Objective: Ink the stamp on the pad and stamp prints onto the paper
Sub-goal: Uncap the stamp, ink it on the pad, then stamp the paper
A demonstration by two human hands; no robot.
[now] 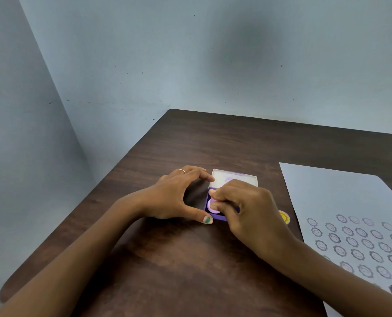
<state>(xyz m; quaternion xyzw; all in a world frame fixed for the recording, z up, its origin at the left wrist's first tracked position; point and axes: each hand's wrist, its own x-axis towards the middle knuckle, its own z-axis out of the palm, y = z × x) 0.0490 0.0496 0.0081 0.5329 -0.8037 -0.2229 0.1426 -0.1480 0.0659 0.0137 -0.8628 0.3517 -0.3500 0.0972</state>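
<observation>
Our right hand (247, 209) pinches the round stamp (213, 206) down on the ink pad (220, 217); our left hand (179, 195) spreads, bracing it. The paper (337, 193) lies at three o'clock, nearer the right hand.

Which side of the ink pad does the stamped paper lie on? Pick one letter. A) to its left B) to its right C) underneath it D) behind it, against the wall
B: the paper, covered in rows of purple smiley prints, lies on the table to the right of the ink pad, where both hands are working.
</observation>
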